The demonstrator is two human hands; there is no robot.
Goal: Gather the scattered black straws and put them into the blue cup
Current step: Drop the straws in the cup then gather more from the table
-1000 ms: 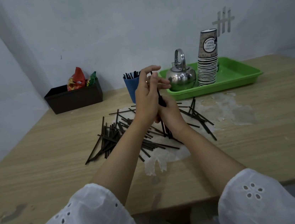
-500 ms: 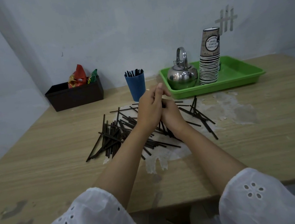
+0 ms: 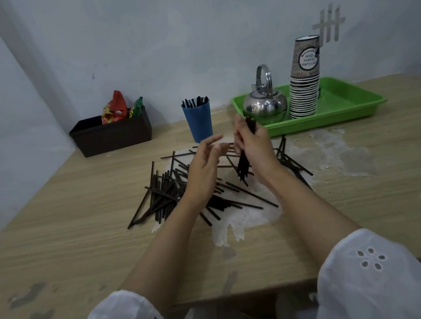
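Two white sleeves (image 3: 372, 277) with eyelet holes fill the bottom edge, and bare forearms reach out from them over a wooden counter (image 3: 55, 244) with worn pale patches. Loose black straws (image 3: 165, 191) lie scattered across the middle of the counter, thickest to the left, some crossing each other, a few more fanning out to the right behind the right wrist.

The left hand (image 3: 202, 168) hovers above the pile, fingers spread and slack, gripping nothing. Just beside it, the right hand (image 3: 255, 146) is closed around a bundle (image 3: 243, 166) of straws held nearly upright; the lower ends hang below the palm, clear of the counter, and the upper ends poke out above the fingers. The two hands are apart, a narrow gap between them.

Beyond the hands stands the blue cup (image 3: 198, 122), upright, with several straws already standing in it. To its left, against the wall, is a dark box (image 3: 112, 134) holding bright snack packets (image 3: 115, 108). To the right of the cup sits a green tray (image 3: 343, 106) carrying a steel kettle (image 3: 264, 102) and a tall stack of paper cups (image 3: 304, 79), upside down
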